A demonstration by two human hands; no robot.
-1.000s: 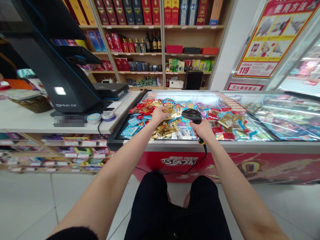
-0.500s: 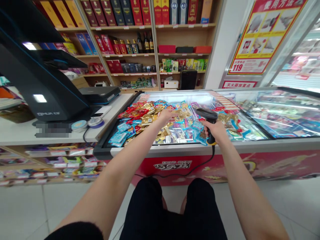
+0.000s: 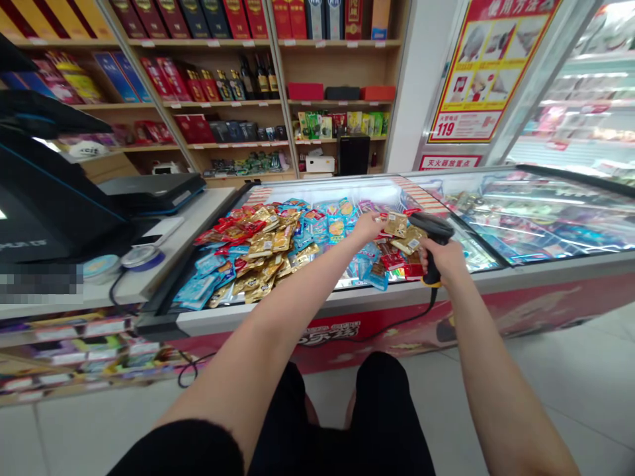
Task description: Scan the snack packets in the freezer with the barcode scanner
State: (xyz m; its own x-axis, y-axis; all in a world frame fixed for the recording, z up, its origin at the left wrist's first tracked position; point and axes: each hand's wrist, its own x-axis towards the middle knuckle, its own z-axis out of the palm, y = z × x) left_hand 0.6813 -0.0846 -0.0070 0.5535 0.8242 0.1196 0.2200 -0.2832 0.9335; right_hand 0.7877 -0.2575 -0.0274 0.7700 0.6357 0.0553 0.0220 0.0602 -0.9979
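My right hand (image 3: 445, 261) is wrapped round the handle of a black barcode scanner (image 3: 431, 228), whose head points left. A gold snack packet (image 3: 395, 224) with a printed code is pinched by its left end in my left hand (image 3: 368, 227), just left of the scanner head. Below it, more gold and red packets lie on the freezer's glass top near both hands. A larger heap of gold packets (image 3: 268, 244), red packets (image 3: 233, 226) and blue packets (image 3: 201, 281) spreads over the left part of the glass.
A chest freezer (image 3: 307, 305) with a red front stands before my knees. On the left a counter (image 3: 171, 244) carries a dark checkout machine (image 3: 44, 198) and round tubs. The scanner's cable (image 3: 391, 325) hangs along the freezer front. Shelves (image 3: 238, 102) with boxes and bottles stand behind.
The view has swung right. My left hand has moved right from the heap, bringing a gold packet close to the scanner. My right hand still grips the scanner.
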